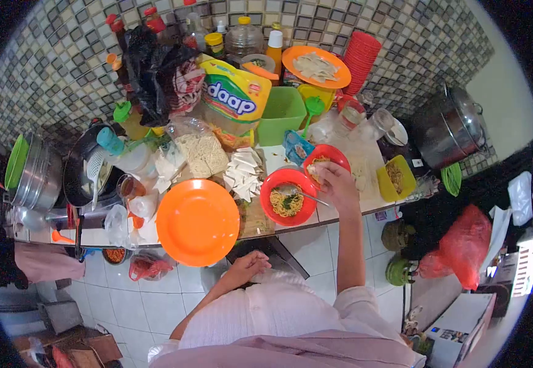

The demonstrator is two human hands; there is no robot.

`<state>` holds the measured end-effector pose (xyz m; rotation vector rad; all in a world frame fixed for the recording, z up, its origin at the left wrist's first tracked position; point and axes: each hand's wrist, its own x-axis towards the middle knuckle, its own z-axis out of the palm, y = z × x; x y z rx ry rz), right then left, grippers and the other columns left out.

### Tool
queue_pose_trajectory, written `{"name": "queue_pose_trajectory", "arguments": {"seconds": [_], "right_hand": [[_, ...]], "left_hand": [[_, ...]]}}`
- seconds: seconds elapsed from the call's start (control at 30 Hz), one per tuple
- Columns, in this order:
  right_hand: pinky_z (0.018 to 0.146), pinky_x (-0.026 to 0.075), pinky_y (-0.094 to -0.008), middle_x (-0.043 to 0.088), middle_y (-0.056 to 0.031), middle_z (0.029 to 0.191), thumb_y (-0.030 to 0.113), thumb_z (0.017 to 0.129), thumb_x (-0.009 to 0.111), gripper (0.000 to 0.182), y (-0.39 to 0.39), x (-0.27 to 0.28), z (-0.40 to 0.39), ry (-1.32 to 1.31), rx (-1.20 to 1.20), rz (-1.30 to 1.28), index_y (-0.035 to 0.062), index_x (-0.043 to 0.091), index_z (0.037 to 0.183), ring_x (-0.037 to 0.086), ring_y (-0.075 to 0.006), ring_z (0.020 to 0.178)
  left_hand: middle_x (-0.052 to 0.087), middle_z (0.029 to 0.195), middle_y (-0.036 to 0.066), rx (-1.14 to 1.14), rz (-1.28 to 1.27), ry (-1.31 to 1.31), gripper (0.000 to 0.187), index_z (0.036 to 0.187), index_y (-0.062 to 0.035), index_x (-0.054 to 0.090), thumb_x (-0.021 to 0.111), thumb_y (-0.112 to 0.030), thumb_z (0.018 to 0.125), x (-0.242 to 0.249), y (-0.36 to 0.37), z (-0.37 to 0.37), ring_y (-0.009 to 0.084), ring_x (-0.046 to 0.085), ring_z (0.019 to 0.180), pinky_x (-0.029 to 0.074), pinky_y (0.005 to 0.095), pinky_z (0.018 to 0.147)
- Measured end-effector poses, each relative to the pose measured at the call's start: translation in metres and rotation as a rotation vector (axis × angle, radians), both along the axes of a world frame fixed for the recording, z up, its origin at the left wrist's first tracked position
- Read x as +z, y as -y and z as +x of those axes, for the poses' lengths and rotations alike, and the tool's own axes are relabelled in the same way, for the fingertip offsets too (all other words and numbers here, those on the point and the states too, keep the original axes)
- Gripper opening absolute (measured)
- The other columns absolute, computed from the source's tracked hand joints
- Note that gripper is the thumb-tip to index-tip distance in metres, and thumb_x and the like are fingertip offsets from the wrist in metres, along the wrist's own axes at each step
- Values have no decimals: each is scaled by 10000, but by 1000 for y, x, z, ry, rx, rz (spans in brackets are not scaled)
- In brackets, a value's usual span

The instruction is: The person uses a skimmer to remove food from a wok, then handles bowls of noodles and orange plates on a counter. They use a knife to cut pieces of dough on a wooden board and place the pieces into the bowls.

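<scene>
My right hand [338,185] is over a small red bowl [340,156], its fingers pinched around a small pale bit of food that I cannot identify. The hand hides part of the brownish food in that bowl. Just left of it, a larger red bowl [268,207] holds noodles [286,203] with dark green bits, and a metal spoon [306,195] leans out of it. My left hand [249,266] is in front of my body below the counter edge, its fingers loosely curled with nothing visible in them. An orange plate [197,222] overhangs the counter edge beside it.
White wrapper sheets [243,173] and a bag of dried noodles [200,154] lie behind the plate. A green container [281,116], a yellow bowl [396,178], glasses [373,124] and a large pot [450,127] stand around. At left is a wok [81,173].
</scene>
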<state>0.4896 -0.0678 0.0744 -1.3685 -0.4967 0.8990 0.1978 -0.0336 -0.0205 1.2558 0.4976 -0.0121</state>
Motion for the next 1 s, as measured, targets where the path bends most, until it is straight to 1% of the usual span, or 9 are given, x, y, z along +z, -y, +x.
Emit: {"name": "queue_pose_trajectory", "arguments": {"seconds": [0.07,0.13,0.27,0.43,0.57,0.63,0.8,0.83,1.0], "right_hand": [[428,288,-150,514,25,665,88,794,546,104,-11,-6,3,49,58,-33,21,568,871,384,-14,508],[428,285,-148,533,18,679,79,790,548,97,-20,-5,2,99,116,-65,23,565,866,380,-12,501],[431,283,-145,561,5,720,57,775,548,71,-38,7,-12,121,175,-38,33,551,841,386,-10,513],[447,291,-151,568,-4,763,41,765,544,88,-51,14,-30,184,249,16,33,530,852,402,-19,545],[470,299,-162,533,-2,752,29,773,521,129,-59,23,-50,45,211,44,14,511,901,384,-31,555],[476,300,-163,508,7,727,23,777,510,169,-61,24,-59,-20,179,36,2,510,944,371,-34,552],[470,285,-157,389,42,660,21,781,493,352,-61,18,-86,-454,286,159,-39,440,1124,344,-49,577],[469,285,-154,413,33,681,44,777,516,337,-61,12,-89,-540,367,239,-45,453,1096,353,-56,591],[463,300,-154,449,2,732,74,761,559,318,-70,-7,-129,-744,438,269,-18,477,1053,376,-68,607]], "left_hand": [[578,909,71,15,-9,15,244,998,-14,463,449,-224,875,-4,0,-2,107,536,775,441,238,707],[545,981,74,-77,-10,-40,254,1053,-20,424,416,-213,888,-8,0,-2,114,494,933,398,241,807],[544,971,78,-8,-69,28,262,1040,-14,435,441,-220,879,-4,1,-6,121,503,939,409,238,792],[558,934,47,80,-25,-61,266,1006,-33,477,466,-260,868,4,-3,-9,121,521,840,430,239,729],[565,925,29,66,25,-119,266,1024,-45,477,457,-262,872,7,-6,-14,105,510,819,428,235,719],[581,898,66,42,80,-68,280,1022,-9,467,439,-248,877,10,-7,-17,124,555,792,447,245,690],[558,974,62,-58,96,-97,310,1065,-26,455,443,-269,873,13,-12,-31,141,527,872,426,269,755],[534,1025,58,-103,97,-111,313,1097,-39,446,451,-255,872,22,-15,-35,142,494,934,409,271,792],[527,1033,76,-125,197,-115,366,1120,-32,433,446,-298,868,28,-28,-65,150,488,948,405,275,797]]}}
